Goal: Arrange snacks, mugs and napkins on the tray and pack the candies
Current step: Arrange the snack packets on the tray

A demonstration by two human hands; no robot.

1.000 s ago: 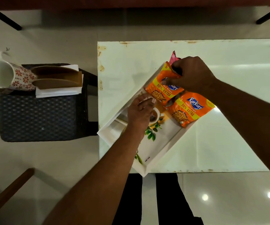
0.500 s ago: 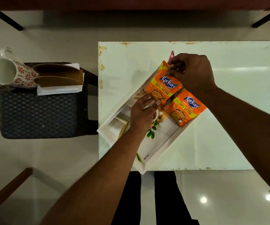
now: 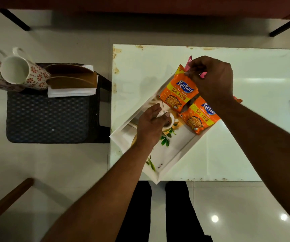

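My right hand [image 3: 212, 79] pinched the top edge of the upper snack packet [image 3: 180, 90], fingers closed on it. Both orange packets lay on the far end of the white tray [image 3: 174, 159]. My left hand [image 3: 149, 124] rested flat on the tray, fingers apart. Two mugs [image 3: 17, 69] lay well apart, off the tabletop [image 3: 245, 145].
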